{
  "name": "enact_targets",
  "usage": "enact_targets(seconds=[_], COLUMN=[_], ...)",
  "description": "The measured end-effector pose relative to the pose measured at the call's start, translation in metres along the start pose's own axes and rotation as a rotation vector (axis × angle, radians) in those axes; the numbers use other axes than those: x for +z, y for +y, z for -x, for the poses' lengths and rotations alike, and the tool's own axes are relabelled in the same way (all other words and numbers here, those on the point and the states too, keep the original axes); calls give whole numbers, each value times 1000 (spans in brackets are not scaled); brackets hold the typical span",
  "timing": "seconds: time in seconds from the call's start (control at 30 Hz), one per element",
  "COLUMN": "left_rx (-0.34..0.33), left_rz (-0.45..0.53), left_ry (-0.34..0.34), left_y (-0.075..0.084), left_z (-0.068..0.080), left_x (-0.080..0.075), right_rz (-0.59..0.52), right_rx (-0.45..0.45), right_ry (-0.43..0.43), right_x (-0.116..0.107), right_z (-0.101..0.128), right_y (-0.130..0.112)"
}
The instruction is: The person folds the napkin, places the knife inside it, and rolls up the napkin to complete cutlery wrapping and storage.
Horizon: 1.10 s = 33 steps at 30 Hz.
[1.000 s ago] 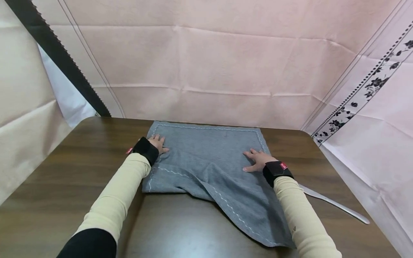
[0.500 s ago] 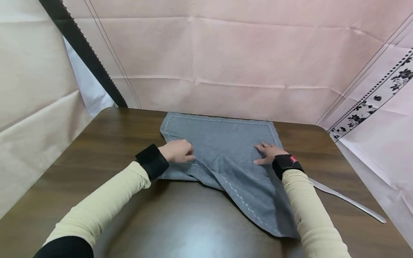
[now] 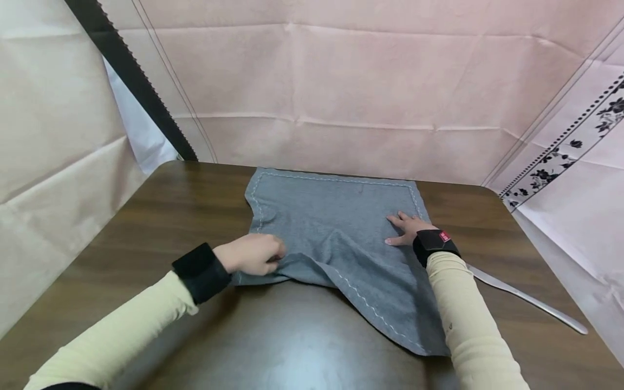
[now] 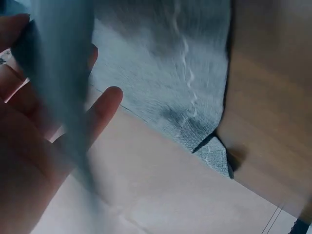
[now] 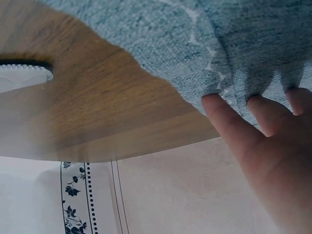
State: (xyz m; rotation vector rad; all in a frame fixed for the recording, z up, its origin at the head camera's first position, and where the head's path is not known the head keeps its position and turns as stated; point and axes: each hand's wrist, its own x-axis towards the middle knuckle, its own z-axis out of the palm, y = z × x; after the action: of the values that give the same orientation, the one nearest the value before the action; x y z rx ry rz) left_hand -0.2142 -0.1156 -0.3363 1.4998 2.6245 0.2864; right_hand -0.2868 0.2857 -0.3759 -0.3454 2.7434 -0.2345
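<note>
A grey-blue cloth [image 3: 336,211] with white stitching along its border lies on the brown table. Its far part is fairly flat, while the near part is rumpled and folds toward the front right. At the near left, my left hand [image 3: 255,253] pinches the cloth's edge with curled fingers. In the left wrist view a blurred, raised fold of cloth [image 4: 63,73] crosses the left hand and hides part of its fingers. My right hand [image 3: 409,228] rests on the cloth near its right edge, fingers spread. The right wrist view shows its fingertips [image 5: 212,100] touching the fabric.
A long silver tool [image 3: 526,298] lies on the table [image 3: 205,200] right of the cloth, partly behind the right forearm; its end looks serrated in the right wrist view. A pale creased sheet [image 3: 341,97] hangs behind the table, with a floral strip at the right.
My left hand has left its flat position at the cloth's upper left, moved nearer and taken hold of the left edge. The right hand stays on the cloth. The view has shifted slightly.
</note>
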Motion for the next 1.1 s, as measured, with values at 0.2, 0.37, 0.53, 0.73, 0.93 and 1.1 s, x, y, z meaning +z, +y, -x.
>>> enact_targets(seconds=[0.2, 0.37, 0.53, 0.73, 0.93, 1.1], left_rx=[39, 40, 28, 40, 105, 73], left_rz=[-2, -10, 60, 62, 20, 10], left_ry=[4, -50, -136, -216, -223, -101], left_y=[27, 43, 55, 69, 78, 58], left_z=[33, 51, 66, 76, 77, 66], left_x=[1, 5, 12, 25, 29, 12], right_rz=[2, -14, -19, -25, -16, -11], right_rx=[1, 8, 9, -1, -4, -16], right_ry=[-14, -24, -29, -21, -8, 4], right_x=[-1, -4, -6, -3, 0, -1], right_z=[-1, 3, 7, 6, 3, 7], right_y=[2, -2, -9, -7, -4, -8])
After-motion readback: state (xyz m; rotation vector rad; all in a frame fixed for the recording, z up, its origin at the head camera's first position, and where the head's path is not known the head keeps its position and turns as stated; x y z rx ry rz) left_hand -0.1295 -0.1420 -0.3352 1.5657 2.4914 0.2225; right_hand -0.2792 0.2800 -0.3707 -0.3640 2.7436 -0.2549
